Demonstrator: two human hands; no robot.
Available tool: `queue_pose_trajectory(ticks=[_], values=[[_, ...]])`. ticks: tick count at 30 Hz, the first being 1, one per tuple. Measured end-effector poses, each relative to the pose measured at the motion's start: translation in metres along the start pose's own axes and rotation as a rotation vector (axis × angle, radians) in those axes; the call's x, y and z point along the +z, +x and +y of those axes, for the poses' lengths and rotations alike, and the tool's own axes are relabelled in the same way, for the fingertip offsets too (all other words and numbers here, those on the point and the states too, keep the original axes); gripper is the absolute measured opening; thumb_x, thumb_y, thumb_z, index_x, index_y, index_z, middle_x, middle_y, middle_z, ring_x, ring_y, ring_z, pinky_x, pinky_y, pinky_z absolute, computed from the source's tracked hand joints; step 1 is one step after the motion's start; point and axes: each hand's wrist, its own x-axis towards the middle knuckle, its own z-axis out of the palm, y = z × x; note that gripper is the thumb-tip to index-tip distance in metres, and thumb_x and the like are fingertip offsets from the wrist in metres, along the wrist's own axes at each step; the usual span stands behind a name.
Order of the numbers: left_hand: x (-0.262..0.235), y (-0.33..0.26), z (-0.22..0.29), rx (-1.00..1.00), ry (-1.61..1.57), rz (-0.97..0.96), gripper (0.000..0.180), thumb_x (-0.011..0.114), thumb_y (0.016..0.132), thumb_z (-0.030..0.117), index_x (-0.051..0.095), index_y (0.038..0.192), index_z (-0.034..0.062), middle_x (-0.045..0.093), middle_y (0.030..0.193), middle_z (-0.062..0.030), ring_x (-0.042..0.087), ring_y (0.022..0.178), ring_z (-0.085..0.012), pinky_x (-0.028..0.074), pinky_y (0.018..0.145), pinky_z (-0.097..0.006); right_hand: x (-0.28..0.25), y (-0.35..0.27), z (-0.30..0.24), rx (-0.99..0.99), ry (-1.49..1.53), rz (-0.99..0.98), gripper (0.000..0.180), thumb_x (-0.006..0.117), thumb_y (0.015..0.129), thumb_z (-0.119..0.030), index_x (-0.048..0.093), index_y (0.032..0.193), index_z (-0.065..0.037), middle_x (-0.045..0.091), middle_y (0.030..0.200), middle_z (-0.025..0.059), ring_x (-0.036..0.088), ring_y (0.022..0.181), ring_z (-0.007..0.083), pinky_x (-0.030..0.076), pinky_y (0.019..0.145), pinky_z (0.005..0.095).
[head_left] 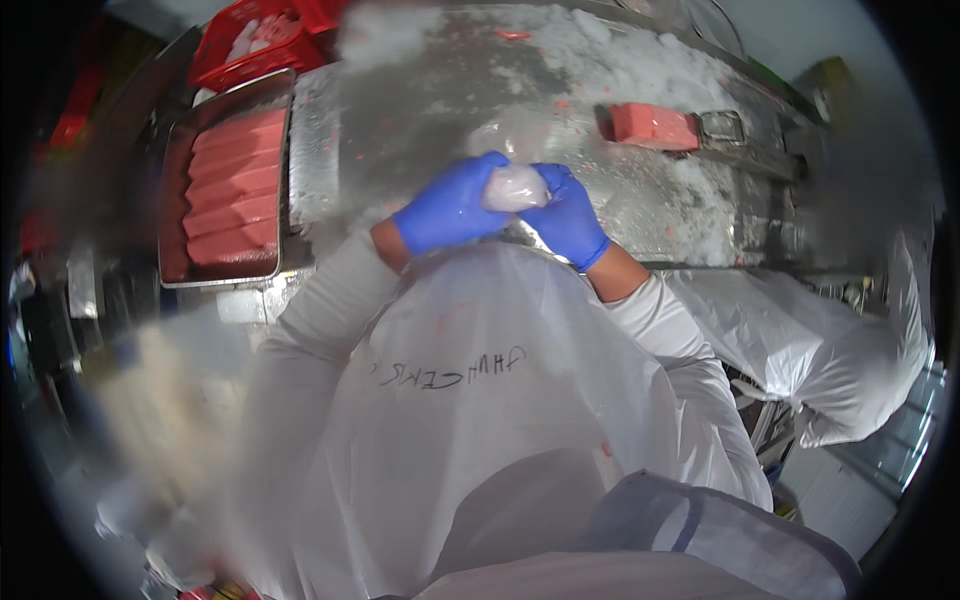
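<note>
Both of my hands wear blue gloves and meet over the near edge of a wet metal table (pixel 410 125). Between them is a rounded whitish lump (pixel 516 188) with a shiny, plastic-like surface; what is inside it I cannot make out. My left hand (pixel 450 208) grips its left side, and my right hand (pixel 570 222) closes round its right side. Just beyond the lump lies a small translucent heap (pixel 495 138). To the right, a pink block (pixel 652 127) sits against a small metal frame (pixel 722 128) on the table.
At the left stands a metal tray (pixel 286 170) with several overlapping pink slabs (pixel 235 190). Behind it is a red plastic crate (pixel 212 62) holding pink and white pieces. Crushed ice (pixel 640 62) covers the far table. A tied white plastic bag (pixel 850 360) is at the right.
</note>
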Motion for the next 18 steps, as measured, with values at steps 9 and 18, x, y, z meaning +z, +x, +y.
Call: queue_pose_trajectory(ticks=[9,18], values=[[0.021,0.051,-0.028,-0.160,0.232,0.043,0.046,0.086,0.080,0.012,0.061,0.117,0.0025,0.072,0.106,-0.0167,0.072,0.097,-0.0313,0.054,0.083,-0.039,-0.055,-0.021,-0.029,0.305,0.313,-0.213,0.039,0.080,0.081,-0.005,0.074,0.119,-0.001,0.073,0.125,0.0085,0.070,0.111,0.0193,0.049,0.109,0.0372],[0.070,0.115,-0.056,-0.186,-0.199,-0.093,0.051,0.082,0.083,0.014,0.066,0.131,0.0058,0.074,0.109,-0.0070,0.071,0.094,-0.0195,0.056,0.086,-0.036,-0.133,-0.024,0.004,-0.121,0.127,0.108,0.051,0.081,0.085,-0.016,0.064,0.130,0.000,0.067,0.122,0.0141,0.062,0.115,0.0275,0.048,0.102,0.0414]])
